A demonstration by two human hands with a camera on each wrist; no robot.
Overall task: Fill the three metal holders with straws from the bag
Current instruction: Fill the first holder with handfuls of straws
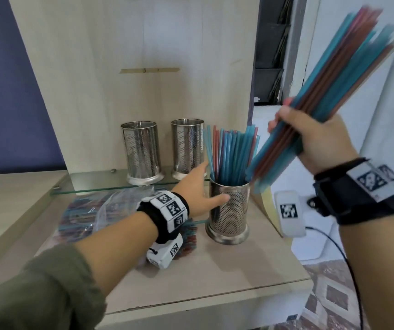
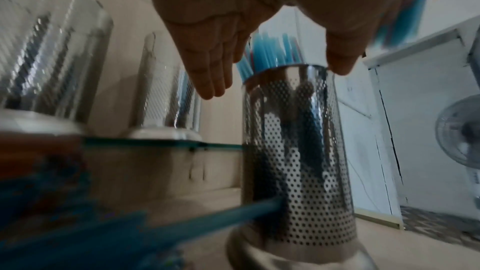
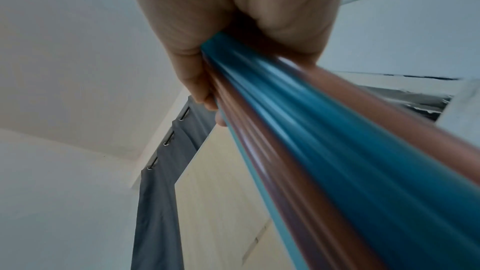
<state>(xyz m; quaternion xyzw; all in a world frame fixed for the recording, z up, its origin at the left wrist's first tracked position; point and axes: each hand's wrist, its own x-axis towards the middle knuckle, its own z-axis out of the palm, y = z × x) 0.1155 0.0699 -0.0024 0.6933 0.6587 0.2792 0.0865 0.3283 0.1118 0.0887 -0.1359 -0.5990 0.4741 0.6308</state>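
Observation:
A perforated metal holder (image 1: 229,210) stands on the wooden top, packed with blue and red straws (image 1: 229,153). My left hand (image 1: 211,184) reaches round its upper part. The fingers (image 2: 210,87) are straight beside the rim, and the thumb (image 2: 340,67) touches the holder (image 2: 298,161). Two more holders (image 1: 142,152) (image 1: 187,146), with no straws showing, stand on the glass shelf behind. My right hand (image 1: 284,125) grips a slanted bundle of blue and red straws (image 1: 348,67) above and right of the front holder. That bundle (image 3: 311,130) looks blurred. The clear bag of straws (image 1: 91,210) lies at the left.
The glass shelf (image 1: 96,184) juts out over the bag, fixed to a tall wooden back panel (image 1: 143,44). The wooden top ends just right of the front holder, with white furniture and tiled floor (image 1: 334,294) beyond. A fan (image 2: 459,130) stands further right.

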